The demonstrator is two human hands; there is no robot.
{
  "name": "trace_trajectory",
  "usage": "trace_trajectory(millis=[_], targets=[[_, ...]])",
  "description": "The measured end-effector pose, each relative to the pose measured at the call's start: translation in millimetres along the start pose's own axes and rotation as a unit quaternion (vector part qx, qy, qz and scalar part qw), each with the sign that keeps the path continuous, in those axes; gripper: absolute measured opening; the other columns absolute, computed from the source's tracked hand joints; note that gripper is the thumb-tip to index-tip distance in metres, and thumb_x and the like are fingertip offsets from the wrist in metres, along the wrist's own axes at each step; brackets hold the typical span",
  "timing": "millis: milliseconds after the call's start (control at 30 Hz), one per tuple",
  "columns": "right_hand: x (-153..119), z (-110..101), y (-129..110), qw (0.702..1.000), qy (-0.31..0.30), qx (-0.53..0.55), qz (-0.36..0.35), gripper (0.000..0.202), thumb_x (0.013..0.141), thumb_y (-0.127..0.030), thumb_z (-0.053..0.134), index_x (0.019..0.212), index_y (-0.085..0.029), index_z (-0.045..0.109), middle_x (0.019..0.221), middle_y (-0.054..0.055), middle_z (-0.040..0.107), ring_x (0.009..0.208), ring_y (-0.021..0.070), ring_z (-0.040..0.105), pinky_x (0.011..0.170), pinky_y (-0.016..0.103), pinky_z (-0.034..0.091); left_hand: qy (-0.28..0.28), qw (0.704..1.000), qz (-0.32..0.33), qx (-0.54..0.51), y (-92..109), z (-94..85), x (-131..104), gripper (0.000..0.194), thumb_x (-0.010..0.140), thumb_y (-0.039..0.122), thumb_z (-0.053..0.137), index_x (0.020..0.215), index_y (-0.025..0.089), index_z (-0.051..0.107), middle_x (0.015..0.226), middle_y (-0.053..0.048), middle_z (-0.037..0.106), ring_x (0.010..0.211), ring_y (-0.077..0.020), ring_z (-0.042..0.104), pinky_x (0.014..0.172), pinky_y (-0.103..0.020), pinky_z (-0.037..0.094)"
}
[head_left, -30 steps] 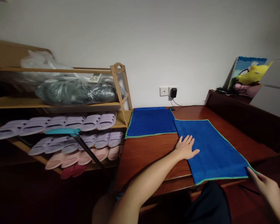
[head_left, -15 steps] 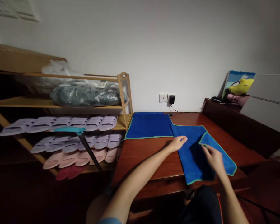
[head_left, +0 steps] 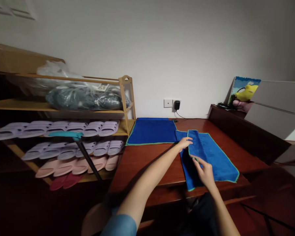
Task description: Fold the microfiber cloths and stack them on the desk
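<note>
A blue cloth [head_left: 217, 157] with green edging lies on the reddish-brown table, its near end hanging past the front edge. One side of it is lifted and partly folded over toward the left. My right hand [head_left: 205, 172] pinches the edge of that flap, above the cloth's shaded lower layer. Near the cloth's left edge, my left hand [head_left: 185, 143] rests with its fingers stretched out and apart. A second blue cloth [head_left: 152, 131], laid flat, is just beyond and left of my hands.
The wooden table [head_left: 145, 164] meets a white wall behind. At left, a shoe rack [head_left: 126, 98] holds rows of slippers [head_left: 61, 127] and plastic-wrapped bundles [head_left: 86, 98]. A turquoise-topped pole [head_left: 86, 155] leans before it. A black plug [head_left: 177, 105] trails a cord along the table's back.
My right hand has moved left, carrying the cloth's edge with it, so the flap now covers more of the lower layer. My left hand stays by the left edge. The view has shifted slightly.
</note>
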State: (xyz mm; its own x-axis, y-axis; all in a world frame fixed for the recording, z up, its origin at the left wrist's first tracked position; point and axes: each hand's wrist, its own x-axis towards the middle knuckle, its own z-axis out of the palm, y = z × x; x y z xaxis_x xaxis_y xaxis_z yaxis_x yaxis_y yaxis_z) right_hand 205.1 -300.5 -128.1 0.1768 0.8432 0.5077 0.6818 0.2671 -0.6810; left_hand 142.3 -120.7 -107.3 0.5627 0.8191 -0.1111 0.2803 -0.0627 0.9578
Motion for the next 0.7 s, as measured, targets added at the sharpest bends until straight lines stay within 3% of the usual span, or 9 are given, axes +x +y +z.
trace_trajectory(millis=[67,200,267,300,367,433,567,700], targets=[[-3,-1,-6,0.999,-0.032,0.037,0.003,0.038,0.091,-0.044,0.044,0.112,-0.023,0.068,0.113,0.005,0.067,0.108,0.0246,0.061,0.097,0.040,0.045,0.016,1.000,0.007,0.001,4,9.7,7,0.034,0.076,0.014,0.061,0.110,0.019,0.067,0.089,-0.002,0.068,0.079,-0.0139,0.060,0.070,-0.023,0.047],[1,-21,-4,0.981,-0.171,0.089,-0.006,0.042,0.091,-0.047,0.043,0.118,-0.024,0.065,0.122,0.005,0.063,0.118,0.0251,0.055,0.105,0.044,0.038,0.050,0.999,0.001,0.013,5,23.4,14,0.027,0.072,0.013,0.065,0.099,0.015,0.071,0.091,-0.005,0.070,0.088,-0.0177,0.061,0.077,-0.025,0.047],[13,-40,14,0.979,-0.179,0.092,0.007,0.045,0.092,-0.049,0.040,0.120,-0.023,0.064,0.125,0.005,0.061,0.120,0.0249,0.053,0.106,0.044,0.035,0.057,0.998,-0.008,0.022,3,24.7,16,0.026,0.072,0.015,0.066,0.097,0.013,0.071,0.094,-0.006,0.070,0.090,-0.0194,0.062,0.079,-0.026,0.046],[19,-50,28,0.987,-0.141,0.076,0.024,0.048,0.092,-0.051,0.037,0.122,-0.022,0.062,0.127,0.006,0.060,0.120,0.0249,0.053,0.106,0.044,0.035,0.057,0.998,-0.012,0.026,2,23.8,16,0.027,0.072,0.015,0.065,0.099,0.012,0.071,0.096,-0.007,0.070,0.092,-0.0201,0.062,0.080,-0.026,0.046],[32,-64,61,0.997,-0.033,-0.017,0.075,0.055,0.090,-0.055,0.037,0.128,-0.020,0.057,0.132,0.008,0.056,0.125,0.0258,0.048,0.107,0.044,0.032,0.057,0.998,-0.018,0.029,0,19.5,14,0.033,0.074,0.017,0.064,0.106,0.011,0.068,0.104,-0.008,0.069,0.096,-0.0210,0.061,0.081,-0.027,0.046],[41,-68,96,0.981,0.001,-0.160,0.113,0.063,0.087,-0.058,0.038,0.137,-0.021,0.046,0.142,0.010,0.045,0.132,0.0268,0.039,0.108,0.048,0.028,0.056,0.998,-0.022,0.027,0,12.9,11,0.040,0.074,0.018,0.063,0.114,0.011,0.064,0.114,-0.009,0.066,0.104,-0.0213,0.059,0.083,-0.026,0.045],[42,-59,137,0.921,-0.086,-0.355,0.135,0.067,0.087,-0.061,0.031,0.141,-0.024,0.040,0.149,0.011,0.033,0.140,0.0264,0.023,0.108,0.049,0.023,0.052,0.998,-0.041,0.014,-2,0.2,1,0.053,0.075,0.019,0.062,0.127,0.010,0.055,0.122,-0.013,0.062,0.106,-0.0218,0.059,0.078,-0.025,0.046],[40,-53,142,0.889,-0.130,-0.415,0.142,0.064,0.089,-0.061,0.026,0.144,-0.030,0.034,0.152,0.008,0.028,0.141,0.0248,0.019,0.108,0.046,0.022,0.044,0.996,-0.075,0.005,-6,-4.9,-11,0.059,0.077,0.019,0.059,0.133,0.008,0.048,0.107,-0.012,0.068,0.086,-0.0198,0.064,0.060,-0.023,0.047]])
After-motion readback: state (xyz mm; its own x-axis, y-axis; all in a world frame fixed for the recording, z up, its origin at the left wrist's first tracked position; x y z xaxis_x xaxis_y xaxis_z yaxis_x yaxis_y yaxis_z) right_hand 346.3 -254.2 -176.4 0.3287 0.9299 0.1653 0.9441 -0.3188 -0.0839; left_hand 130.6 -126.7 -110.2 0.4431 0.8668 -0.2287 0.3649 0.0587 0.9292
